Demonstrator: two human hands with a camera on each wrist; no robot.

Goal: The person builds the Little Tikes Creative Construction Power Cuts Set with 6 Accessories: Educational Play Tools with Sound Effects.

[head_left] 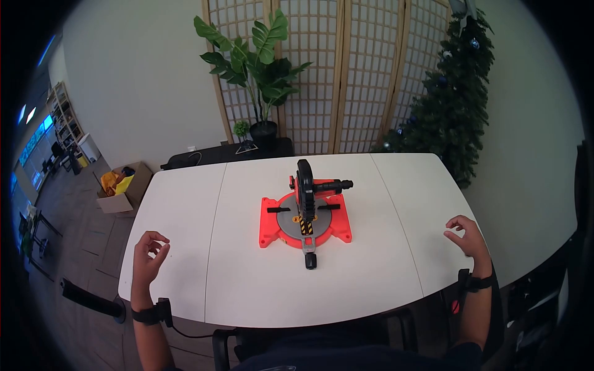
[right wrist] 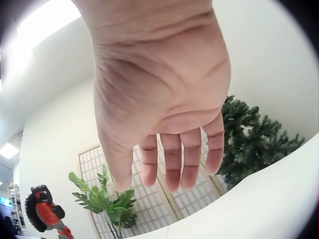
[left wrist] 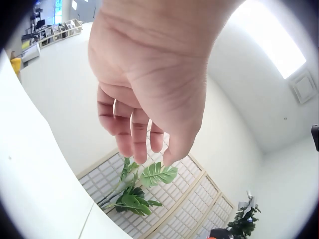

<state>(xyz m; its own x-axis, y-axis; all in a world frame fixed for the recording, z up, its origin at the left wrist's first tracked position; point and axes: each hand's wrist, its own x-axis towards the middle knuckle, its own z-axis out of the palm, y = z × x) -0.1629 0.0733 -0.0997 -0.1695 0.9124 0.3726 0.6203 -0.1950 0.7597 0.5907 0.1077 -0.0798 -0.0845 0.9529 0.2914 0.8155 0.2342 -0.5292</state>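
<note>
A red and black toy miter saw (head_left: 305,213) stands on the white table (head_left: 247,290), its black handle pointing right; part of it shows at the lower left of the right wrist view (right wrist: 47,214). Over the table's left end, my left hand (head_left: 148,256) is raised with loosely bent fingers and holds nothing. My right hand (head_left: 468,238) is held over the right end, fingers slightly bent, also holding nothing. Both hands are well apart from the saw. In the wrist views, the left palm (left wrist: 149,79) and right palm (right wrist: 164,89) show with hanging fingers.
Behind the table stand a potted plant (head_left: 263,131), a folding screen (head_left: 309,80) and a decorated tree (head_left: 445,105). A cardboard box (head_left: 117,203) with yellow and orange things sits on the floor at the left. Chair armrests (head_left: 221,346) are at the near edge.
</note>
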